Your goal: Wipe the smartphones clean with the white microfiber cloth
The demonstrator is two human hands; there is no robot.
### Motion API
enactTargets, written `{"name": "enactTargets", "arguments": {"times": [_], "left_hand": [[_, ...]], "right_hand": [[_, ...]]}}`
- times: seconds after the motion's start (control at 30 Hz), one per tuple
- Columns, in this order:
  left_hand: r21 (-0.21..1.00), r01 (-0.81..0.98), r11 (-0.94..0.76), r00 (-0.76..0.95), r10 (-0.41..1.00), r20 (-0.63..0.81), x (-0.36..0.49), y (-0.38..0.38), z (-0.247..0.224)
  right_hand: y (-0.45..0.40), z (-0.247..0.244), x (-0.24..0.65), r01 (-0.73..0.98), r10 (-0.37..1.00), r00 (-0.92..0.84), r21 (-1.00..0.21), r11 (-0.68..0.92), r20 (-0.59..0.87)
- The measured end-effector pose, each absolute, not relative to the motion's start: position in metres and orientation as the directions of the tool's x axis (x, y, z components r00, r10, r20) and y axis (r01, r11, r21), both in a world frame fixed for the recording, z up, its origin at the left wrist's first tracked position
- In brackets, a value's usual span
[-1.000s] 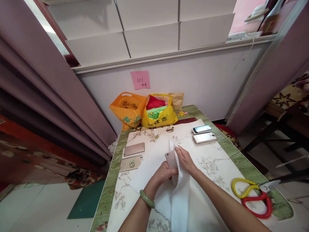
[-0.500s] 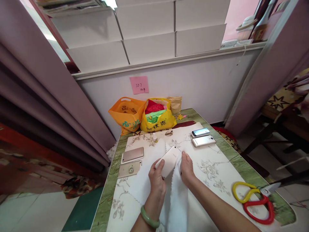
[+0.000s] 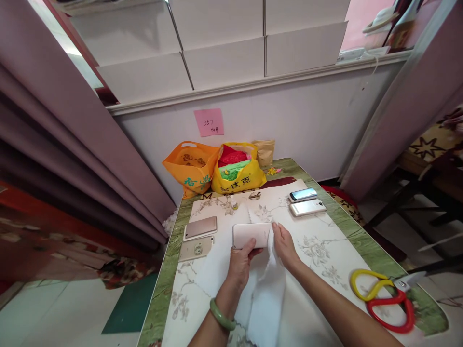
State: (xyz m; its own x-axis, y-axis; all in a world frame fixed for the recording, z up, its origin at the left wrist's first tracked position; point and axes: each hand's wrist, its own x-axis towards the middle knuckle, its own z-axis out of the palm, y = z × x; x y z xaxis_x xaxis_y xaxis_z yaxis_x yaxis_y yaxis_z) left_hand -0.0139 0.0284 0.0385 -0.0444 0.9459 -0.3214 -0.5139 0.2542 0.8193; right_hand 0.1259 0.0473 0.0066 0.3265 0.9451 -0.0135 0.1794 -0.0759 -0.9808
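My left hand grips a pale phone over the table, its back turned up and its long side lying nearly level. My right hand pinches a white cloth at the phone's right end. The cloth covers that end and hangs down toward me, with another part spread under my left hand. Left of my hands, a rose-gold phone and a gold phone with a ring on its back lie on the floral table cover.
Two more phones, a blue-screened one and a silver one, lie at the back right. Scissors with yellow and red handles rest near the right edge. An orange bag and a yellow bag stand against the wall.
The phone has turned from a slant to nearly level in my left hand. My right hand keeps hold of the cloth by its right end. The view has shifted slightly.
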Motion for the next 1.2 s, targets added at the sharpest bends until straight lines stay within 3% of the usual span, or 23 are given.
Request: {"name": "enactTargets", "arguments": {"times": [0.2,0.4,0.6,0.73,0.97,1.1,1.2], "left_hand": [[0.880,-0.382,0.283,0.064,0.958,-0.281,-0.034,0.033,0.048],[0.940,-0.176,0.294,0.218,0.942,-0.254,-0.036,0.036,0.049],[0.957,0.013,0.288,0.294,0.914,-0.279,-0.023,0.030,0.045],[0.950,0.065,0.305,0.330,0.892,-0.309,-0.027,0.031,0.049],[0.929,-0.197,0.315,0.159,0.945,-0.287,-0.039,0.039,0.059],[0.912,-0.311,0.269,0.046,0.962,-0.269,-0.040,0.043,0.055],[0.872,-0.440,0.216,-0.076,0.958,-0.276,-0.036,0.046,0.053]], "right_hand": [[0.051,0.008,0.142,0.404,0.986,0.110,-0.912,0.072,0.127],[0.049,0.016,0.135,0.677,0.955,-0.200,-0.674,0.295,0.218],[0.059,0.036,0.118,0.735,0.935,-0.254,-0.578,0.353,0.247],[0.061,0.041,0.116,0.690,0.931,-0.249,-0.626,0.363,0.266],[0.059,0.022,0.126,0.599,0.967,-0.190,-0.760,0.252,0.171],[0.058,0.015,0.127,0.527,0.988,-0.020,-0.838,0.140,0.153],[0.056,0.012,0.119,0.367,0.985,0.152,-0.930,0.019,0.080]]}}
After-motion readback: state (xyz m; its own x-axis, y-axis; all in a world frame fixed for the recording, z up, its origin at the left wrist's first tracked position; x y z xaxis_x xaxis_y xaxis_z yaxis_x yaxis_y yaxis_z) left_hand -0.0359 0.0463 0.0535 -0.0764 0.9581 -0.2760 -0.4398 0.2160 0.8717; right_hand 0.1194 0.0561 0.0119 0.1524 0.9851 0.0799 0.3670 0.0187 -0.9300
